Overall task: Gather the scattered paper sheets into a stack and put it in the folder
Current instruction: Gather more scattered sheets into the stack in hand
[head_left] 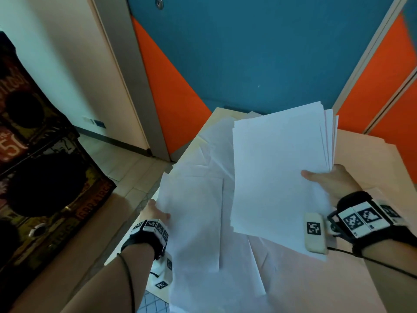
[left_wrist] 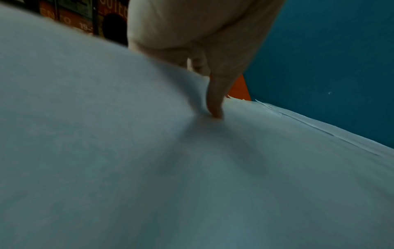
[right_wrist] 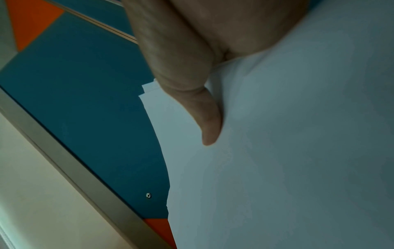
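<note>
My right hand (head_left: 325, 179) holds a stack of white paper sheets (head_left: 277, 168) lifted off the table, thumb on top; the right wrist view shows the thumb (right_wrist: 204, 118) pressed on the stack (right_wrist: 287, 151). My left hand (head_left: 155, 211) grips the left edge of other white sheets (head_left: 194, 199) that droop over the table's near-left side; its thumb (left_wrist: 215, 101) presses into the paper (left_wrist: 149, 168) in the left wrist view. Loose sheets overlap beneath both. A pale manila folder (head_left: 365, 159) lies under the papers on the table.
A blue and orange door (head_left: 259, 53) stands right behind the table. A dark printed cabinet (head_left: 40, 166) sits at the left on a tiled floor (head_left: 126, 168). The table's left edge (head_left: 133, 231) runs by my left wrist.
</note>
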